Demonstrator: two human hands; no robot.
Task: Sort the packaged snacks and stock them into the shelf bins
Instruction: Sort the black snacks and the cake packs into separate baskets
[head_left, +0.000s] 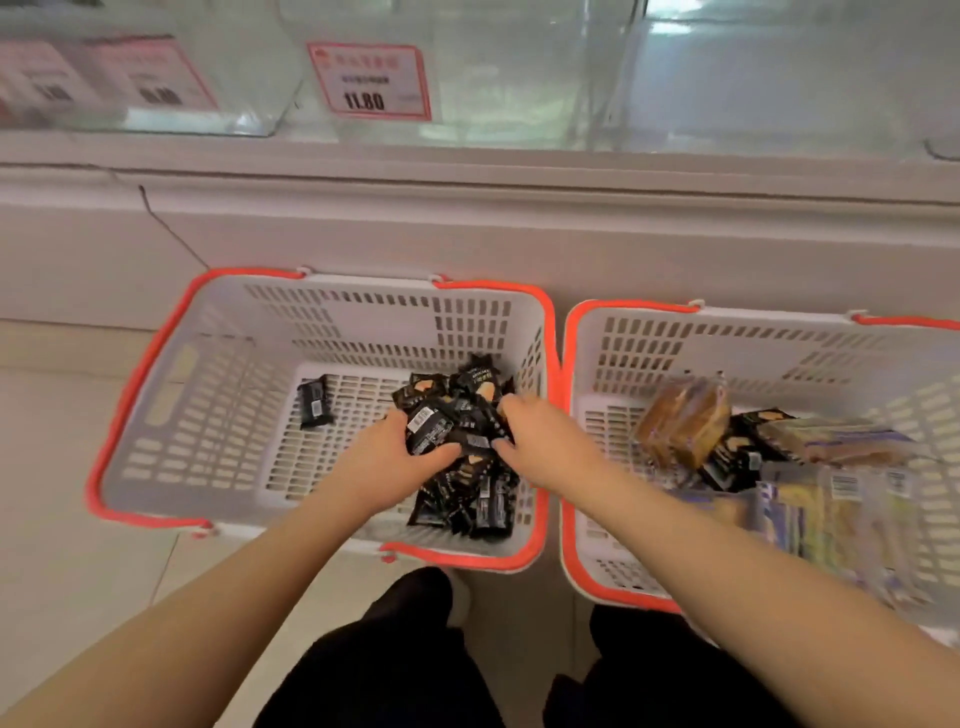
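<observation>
Both hands clasped one bunch of black snack packets, left hand gripping from one side, right hand from the other, inside a white basket, more packets heaped beneath, one lone packet left of the grip, second basket of mixed snacks to the right.

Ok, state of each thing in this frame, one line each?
left hand: gripping black packets
right hand: gripping black packets
black packets: piled in left basket
left basket: mostly bare
right basket: holds mixed snacks
shelf bins: look empty
</observation>
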